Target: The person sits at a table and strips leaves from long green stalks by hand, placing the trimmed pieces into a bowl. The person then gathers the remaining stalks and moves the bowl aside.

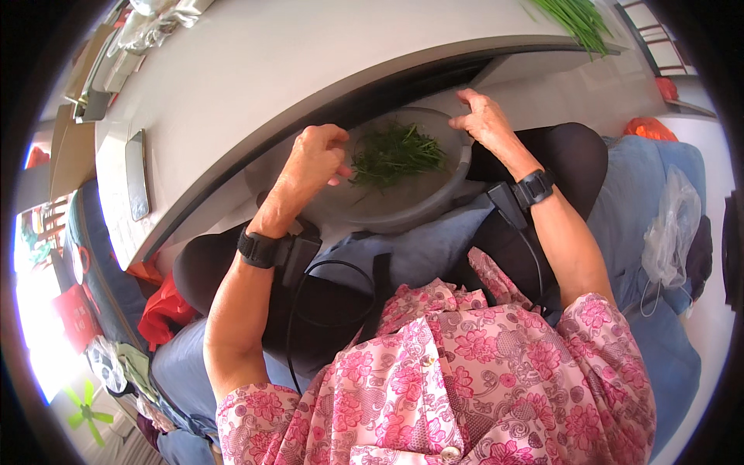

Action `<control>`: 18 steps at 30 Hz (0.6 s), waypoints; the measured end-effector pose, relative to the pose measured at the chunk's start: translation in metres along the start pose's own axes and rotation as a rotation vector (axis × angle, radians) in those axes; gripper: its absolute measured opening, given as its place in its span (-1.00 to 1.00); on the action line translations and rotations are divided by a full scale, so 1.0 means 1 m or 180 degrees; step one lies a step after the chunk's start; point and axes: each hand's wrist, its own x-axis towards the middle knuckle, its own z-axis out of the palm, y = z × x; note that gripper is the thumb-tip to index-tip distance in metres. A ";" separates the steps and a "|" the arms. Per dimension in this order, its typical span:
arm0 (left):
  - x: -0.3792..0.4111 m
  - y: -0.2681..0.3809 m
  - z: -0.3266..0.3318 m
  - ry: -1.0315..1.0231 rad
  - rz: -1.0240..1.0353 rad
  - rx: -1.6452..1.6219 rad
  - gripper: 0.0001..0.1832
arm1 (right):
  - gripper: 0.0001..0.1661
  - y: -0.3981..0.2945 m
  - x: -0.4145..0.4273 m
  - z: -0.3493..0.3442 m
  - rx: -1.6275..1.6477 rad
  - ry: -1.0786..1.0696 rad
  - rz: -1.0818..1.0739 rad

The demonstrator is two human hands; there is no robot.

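Observation:
A round grey plastic basin (pixel 401 224) stands low between my knees, partly under the table's edge. Cut green leafy vegetables (pixel 398 154) lie heaped in it. My left hand (pixel 319 154) hovers at the basin's left side with its fingers loosely curled; whether anything small is between them cannot be made out. Over the far right rim is my right hand (pixel 479 116), thumb and forefinger apart, holding nothing that shows. Long green stalks (pixel 575 23) rest on the table at the top right, beyond my right hand.
The light-coloured table (pixel 279 58) curves across in front of me, its dark edge close above both hands. A mobile phone (pixel 138 174) lies on its left part. Plastic packages (pixel 154 26) stand at the far left. A clear plastic bag (pixel 671 232) rests on the blue sofa cover at right.

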 end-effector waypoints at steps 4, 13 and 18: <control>0.003 0.000 -0.002 0.0034 0.0032 0.0153 -0.65 | -0.26 0.016 -0.003 0.001 0.0311 -0.0959 0.1070; 0.000 -0.001 -0.008 0.0224 0.0230 0.0304 -0.71 | -0.33 0.028 -0.013 0.024 0.1739 -0.2027 0.3333; -0.005 -0.001 -0.011 0.0297 0.0286 0.0202 -0.73 | -0.38 0.043 -0.017 0.043 0.1909 -0.2003 0.3727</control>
